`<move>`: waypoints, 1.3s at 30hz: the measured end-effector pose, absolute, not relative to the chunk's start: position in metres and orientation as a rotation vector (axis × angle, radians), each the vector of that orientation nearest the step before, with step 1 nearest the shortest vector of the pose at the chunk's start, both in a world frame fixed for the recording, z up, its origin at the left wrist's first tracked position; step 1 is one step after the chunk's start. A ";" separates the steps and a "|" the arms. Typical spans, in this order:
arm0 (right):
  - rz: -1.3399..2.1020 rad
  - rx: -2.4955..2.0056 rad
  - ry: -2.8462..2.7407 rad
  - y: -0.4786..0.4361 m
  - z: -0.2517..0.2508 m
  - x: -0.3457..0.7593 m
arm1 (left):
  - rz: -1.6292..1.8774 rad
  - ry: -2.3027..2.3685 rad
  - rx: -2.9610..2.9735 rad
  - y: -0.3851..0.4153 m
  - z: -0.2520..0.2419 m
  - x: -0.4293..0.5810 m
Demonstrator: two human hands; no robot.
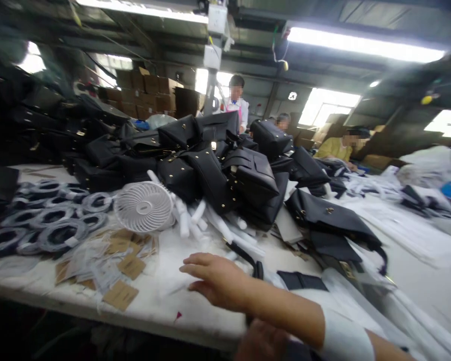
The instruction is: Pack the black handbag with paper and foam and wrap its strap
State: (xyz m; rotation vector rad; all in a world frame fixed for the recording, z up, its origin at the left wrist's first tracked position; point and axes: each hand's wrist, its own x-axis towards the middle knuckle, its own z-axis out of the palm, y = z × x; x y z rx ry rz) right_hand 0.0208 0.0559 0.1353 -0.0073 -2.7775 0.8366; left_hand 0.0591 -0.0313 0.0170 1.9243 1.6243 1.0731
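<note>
Right hand [218, 282] open, fingers extended, empty, over white desk [206, 317]. Black leather-look strap [244, 252] just beyond it; brown square paper cards [121, 295] to its left. Left hand [263, 342] blurred below; grip undeterminable.

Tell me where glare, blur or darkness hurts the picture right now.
In the head view, the ceiling tube light and window glare white; the left hand is dim and blurred at the bottom edge; the bags at far left sink into shadow; below the table is nearly black; the fan and right hand read more clearly.
</note>
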 end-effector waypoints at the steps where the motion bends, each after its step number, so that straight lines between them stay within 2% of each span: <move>1: 0.908 -0.072 -2.731 0.062 0.148 0.047 | 1.074 1.627 1.994 -0.032 0.012 0.064; 5: 0.928 -0.559 -2.579 0.080 0.176 0.164 | 1.146 1.474 2.144 -0.034 -0.005 0.073; 9: 0.853 -0.850 -2.486 0.061 0.155 0.252 | 1.199 1.590 2.420 -0.034 -0.009 0.066; 15: 0.532 -0.686 -2.506 0.026 0.099 0.279 | 1.151 1.708 2.510 -0.036 0.002 0.064; 22: 0.097 -0.473 -2.361 0.037 0.051 0.280 | 1.081 1.688 2.574 -0.037 0.002 0.063; 27: 0.073 -0.443 -2.289 0.038 0.033 0.284 | 0.904 1.576 2.567 -0.041 0.021 0.055; 32: 0.146 -0.434 -2.316 0.037 0.044 0.284 | 0.713 1.436 2.449 -0.046 0.049 0.045; 39: 0.332 -0.513 -2.421 0.033 0.062 0.288 | 0.929 1.462 2.567 -0.042 0.032 0.046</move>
